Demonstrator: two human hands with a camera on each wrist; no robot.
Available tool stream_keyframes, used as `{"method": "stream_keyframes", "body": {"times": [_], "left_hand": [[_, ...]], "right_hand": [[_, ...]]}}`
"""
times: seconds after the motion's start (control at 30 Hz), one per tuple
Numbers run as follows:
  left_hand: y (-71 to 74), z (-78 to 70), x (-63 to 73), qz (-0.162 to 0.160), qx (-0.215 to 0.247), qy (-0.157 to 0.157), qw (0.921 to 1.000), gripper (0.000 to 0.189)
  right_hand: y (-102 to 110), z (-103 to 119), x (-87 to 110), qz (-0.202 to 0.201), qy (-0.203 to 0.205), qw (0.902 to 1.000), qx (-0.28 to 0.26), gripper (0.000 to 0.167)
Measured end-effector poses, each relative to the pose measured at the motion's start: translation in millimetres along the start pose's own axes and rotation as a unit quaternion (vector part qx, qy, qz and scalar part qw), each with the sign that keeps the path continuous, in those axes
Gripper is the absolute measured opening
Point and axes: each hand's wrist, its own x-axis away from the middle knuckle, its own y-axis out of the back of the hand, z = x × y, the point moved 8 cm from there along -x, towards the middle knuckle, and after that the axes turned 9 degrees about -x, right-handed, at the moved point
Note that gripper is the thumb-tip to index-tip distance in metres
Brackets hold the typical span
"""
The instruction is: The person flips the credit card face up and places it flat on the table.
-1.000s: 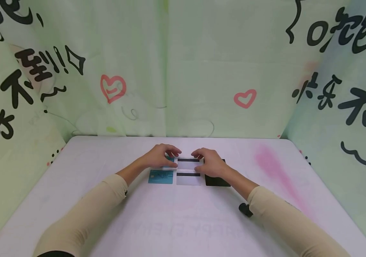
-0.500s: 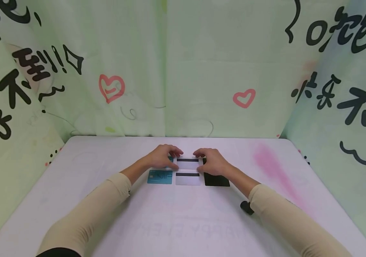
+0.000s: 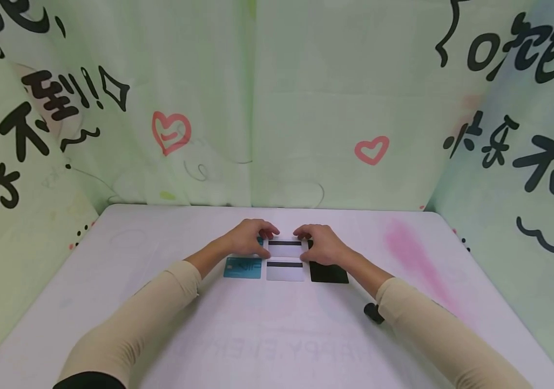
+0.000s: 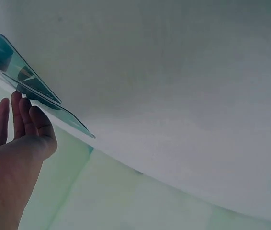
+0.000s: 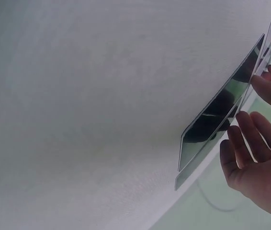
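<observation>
Flat cards lie in two rows on the table in the head view. Both middle cards are white with a dark stripe: the far white card (image 3: 284, 249) and the near white card (image 3: 284, 273). My left hand (image 3: 249, 237) covers most of the far blue card (image 3: 260, 240); its thumb tip is at the far white card's left edge. The near blue card (image 3: 242, 268) is uncovered. At the opposite edge is the thumb of my right hand (image 3: 324, 246), which partly hides the far black card (image 3: 310, 244) above the near black card (image 3: 329, 274). Both hands' fingers are loosely bent.
The pale table (image 3: 257, 324) extends toward me and to both sides. A printed curtain (image 3: 277, 108) with hearts and black characters hangs behind it and along both sides. A small dark device (image 3: 373, 313) sits at the right cuff.
Both hands have shifted slightly to the right along the far row. The cards show no clear movement.
</observation>
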Motion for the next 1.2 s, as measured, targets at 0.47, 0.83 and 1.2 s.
{"method": "stream_keyframes", "body": {"times": [0.47,0.83,1.2], "left_hand": [[-0.1,-1.9,-2.9,0.022,-0.006,-0.009,0.9997,0.056],[0.4,-2.1,-4.3,0.027,-0.016,-0.011,0.9994,0.057],[-0.4,-0.2,-5.1,0.026,-0.020,-0.004,0.9995,0.051]], "right_hand": [[0.5,0.6,-2.9,0.005,0.015,0.9999,0.006,0.056],[0.1,1.7,-3.9,0.008,0.023,0.9996,0.015,0.056],[-1.2,1.0,-6.7,0.012,0.025,0.9991,0.034,0.052]]}}
